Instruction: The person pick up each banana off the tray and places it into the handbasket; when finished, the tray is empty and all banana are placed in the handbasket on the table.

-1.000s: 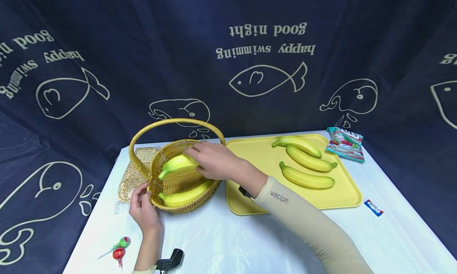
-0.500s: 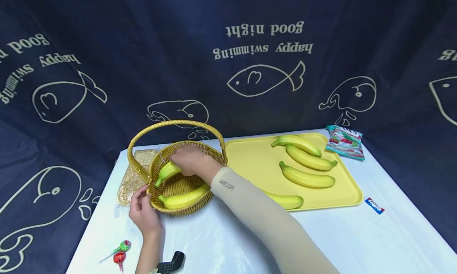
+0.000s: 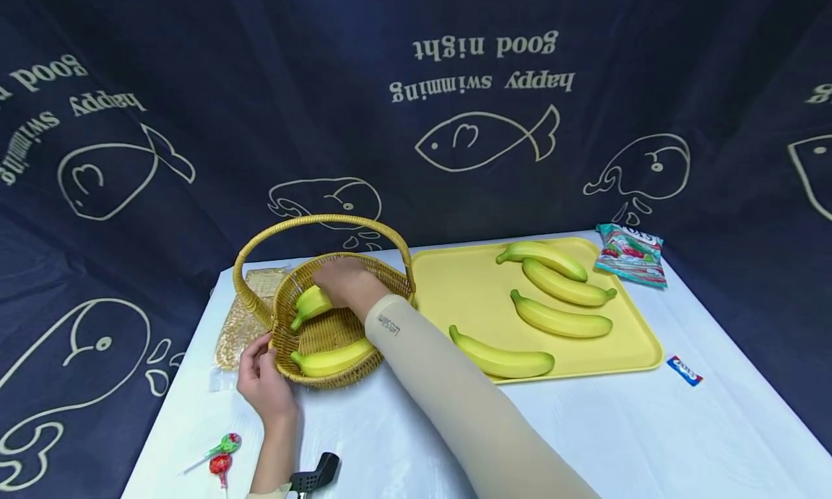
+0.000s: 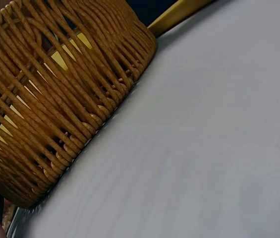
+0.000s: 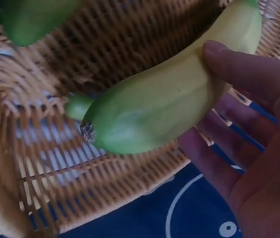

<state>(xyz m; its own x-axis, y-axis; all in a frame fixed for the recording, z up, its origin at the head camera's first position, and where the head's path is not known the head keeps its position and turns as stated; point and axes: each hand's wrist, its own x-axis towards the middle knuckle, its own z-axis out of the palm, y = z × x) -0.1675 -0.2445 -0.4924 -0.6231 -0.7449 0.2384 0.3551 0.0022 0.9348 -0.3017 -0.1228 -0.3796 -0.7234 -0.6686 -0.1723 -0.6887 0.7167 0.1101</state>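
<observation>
A wicker basket with a tall arched handle stands on the left of the table. My left hand grips its near left rim, fingers outside the wall. Reaching into the basket, my right hand holds a yellow banana with green ends, thumb on top and fingers along its other side. The green tip of another banana shows under the held one in the right wrist view. A separate banana lies along the basket's near side. In the left wrist view, the basket wall shows yellow through its gaps.
A yellow tray right of the basket bears several bananas, including a near one. A teal snack bag and small blue packet lie right. A clear bag of grains and lollipops lie left.
My right hand has moved left and deeper into the basket, shifting the banana it holds. The sleeve's shift uncovers the near banana on the tray. My left hand stays on the rim.
</observation>
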